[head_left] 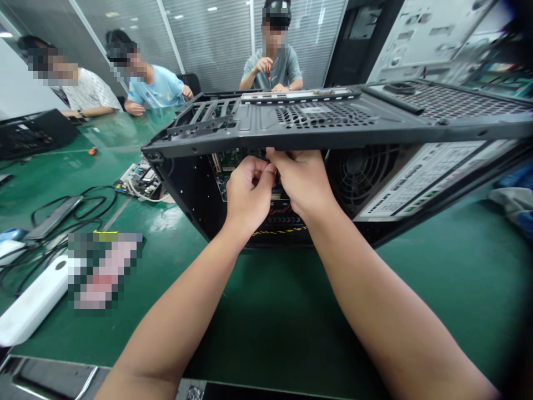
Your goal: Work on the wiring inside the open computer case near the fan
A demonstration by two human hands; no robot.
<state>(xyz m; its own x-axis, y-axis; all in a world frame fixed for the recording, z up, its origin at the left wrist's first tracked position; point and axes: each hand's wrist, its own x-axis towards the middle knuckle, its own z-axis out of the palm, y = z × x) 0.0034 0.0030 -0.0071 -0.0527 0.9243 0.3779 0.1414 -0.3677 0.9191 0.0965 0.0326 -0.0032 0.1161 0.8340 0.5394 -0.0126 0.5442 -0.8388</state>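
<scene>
A black computer case [258,136] lies on the green table with its open side towards me. Both my hands reach in under its upper edge. My left hand [250,191] is closed, thumb and forefinger pinched together in front of the motherboard [228,161]. Right beside it, my right hand [306,180] is also closed, its fingers partly behind the case edge. The fingertips almost meet, and whatever they grip is too small or hidden to make out. To the right of my hands sits the power supply [416,180], with a fan grille and a white label.
Left of the case lie a circuit board with wires [144,180], tangled black cables [97,194], a white power strip [39,300] and an orange-handled tool [92,150]. Another black case [35,133] stands far left. Across the table sit three people, one holding a screwdriver [269,72].
</scene>
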